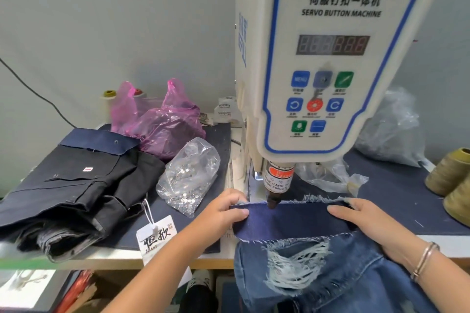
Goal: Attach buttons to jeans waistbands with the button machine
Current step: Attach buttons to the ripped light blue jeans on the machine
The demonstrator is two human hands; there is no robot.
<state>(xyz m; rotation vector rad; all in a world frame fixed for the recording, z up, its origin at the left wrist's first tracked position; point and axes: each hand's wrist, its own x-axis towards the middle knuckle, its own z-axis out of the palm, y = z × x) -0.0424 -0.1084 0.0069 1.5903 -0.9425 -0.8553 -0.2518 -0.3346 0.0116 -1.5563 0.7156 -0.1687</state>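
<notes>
Waistband (pixel 284 221) under the machine (pixel 328 63) punch
Left hand (pixel 223 211) pinches its left end; right hand (pixel 356 218) presses flat on its right end

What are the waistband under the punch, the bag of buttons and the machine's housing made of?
Waistband: dark blue denim, matte, with a frayed raw top edge. Bag of buttons: thin clear plastic film, crinkled and glossy; the contents look like shiny metal. Machine housing: likely moulded plastic, smooth off-white with blue trim, though painted metal is possible.

Two hands (pixel 223 211), one button machine (pixel 328 58)
</notes>
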